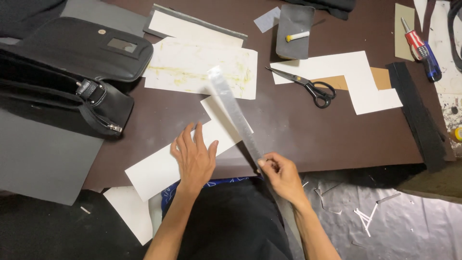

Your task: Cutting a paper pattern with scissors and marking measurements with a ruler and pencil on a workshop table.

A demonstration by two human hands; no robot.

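Workbench | left hand (194,159) flat, fingers spread, on white card (185,154) at table's (308,135) near edge; right hand (283,174) pinching steel ruler (235,113) aloft; bare tabletop towards scissors (304,85)

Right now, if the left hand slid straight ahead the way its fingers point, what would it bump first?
Probably nothing soon: the left hand lies on white card, fingers aimed at bare table. Farther on lies the stained paper.

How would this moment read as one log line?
left hand: flat on white card strip | right hand: grip on long metal ruler
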